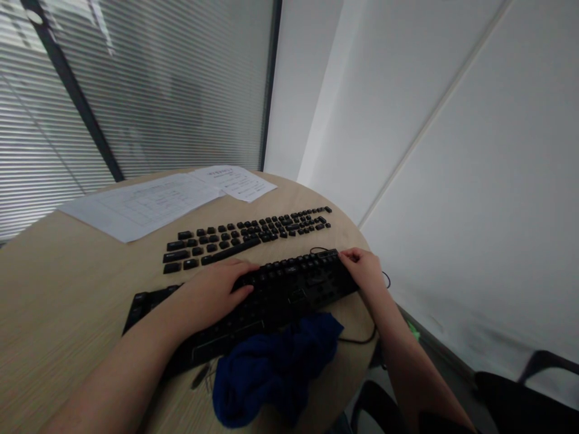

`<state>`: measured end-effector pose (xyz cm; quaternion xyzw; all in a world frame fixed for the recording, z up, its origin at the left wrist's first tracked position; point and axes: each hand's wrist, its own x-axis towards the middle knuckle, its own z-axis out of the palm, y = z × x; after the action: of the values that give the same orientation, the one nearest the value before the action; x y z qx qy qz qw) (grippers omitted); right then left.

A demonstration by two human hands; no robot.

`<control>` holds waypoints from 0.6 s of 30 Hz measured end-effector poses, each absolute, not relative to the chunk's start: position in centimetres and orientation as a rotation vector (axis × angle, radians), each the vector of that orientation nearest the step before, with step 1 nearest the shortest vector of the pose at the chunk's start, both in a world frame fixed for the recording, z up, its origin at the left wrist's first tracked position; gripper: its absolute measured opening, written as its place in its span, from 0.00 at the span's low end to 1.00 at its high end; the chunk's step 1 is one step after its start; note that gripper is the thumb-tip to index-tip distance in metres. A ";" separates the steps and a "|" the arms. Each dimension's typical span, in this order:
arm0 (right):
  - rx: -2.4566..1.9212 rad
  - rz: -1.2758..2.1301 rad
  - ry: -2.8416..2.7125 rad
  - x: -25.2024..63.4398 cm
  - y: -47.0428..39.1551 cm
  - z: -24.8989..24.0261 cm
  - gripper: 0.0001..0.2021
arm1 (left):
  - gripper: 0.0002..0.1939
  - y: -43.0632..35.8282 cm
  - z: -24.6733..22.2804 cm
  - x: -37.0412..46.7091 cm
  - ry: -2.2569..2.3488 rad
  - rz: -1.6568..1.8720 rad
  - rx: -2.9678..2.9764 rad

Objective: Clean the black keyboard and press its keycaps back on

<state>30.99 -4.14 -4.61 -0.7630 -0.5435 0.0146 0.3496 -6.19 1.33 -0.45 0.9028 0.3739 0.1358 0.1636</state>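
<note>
A black keyboard (280, 301) lies at a slant across the table, much of its face bare of keycaps; a row of keys remains along its far edge. My left hand (221, 286) rests on the keyboard's middle, thumb and fingers apart. At the keyboard's far right corner, my right hand (364, 265) has thumb and fingertips pinched against its edge; any small part between them is hidden. Loose black keycaps (230, 241) are set out in rows beyond the keyboard. A crumpled blue cloth (275, 367) lies against its near side.
Printed paper sheets (158, 202) lie at the back of the round wooden table (58, 301). A small wire tool (201, 377) sits left of the cloth. The cable (359, 342) runs near the table's right edge. A black chair (520, 398) stands right, by the white wall (452, 181).
</note>
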 end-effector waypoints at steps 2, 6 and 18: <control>-1.967 0.007 -1.465 31.0 -4.2 -4.7 0.14 | 0.24 1.3 -0.6 -6.2 1.066 0.404 2.575; -1.922 0.037 -1.550 31.1 -4.2 -5.0 0.14 | 0.23 1.4 -0.8 -6.4 1.065 0.431 2.552; -1.774 0.476 -1.142 33.0 -3.7 -6.5 0.21 | 0.26 1.6 -0.8 -6.4 1.087 0.356 2.564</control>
<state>33.02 -3.68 -6.48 -0.7238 -0.4660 0.1943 0.4702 -6.36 1.60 -0.83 0.9005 0.3818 0.1252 0.1661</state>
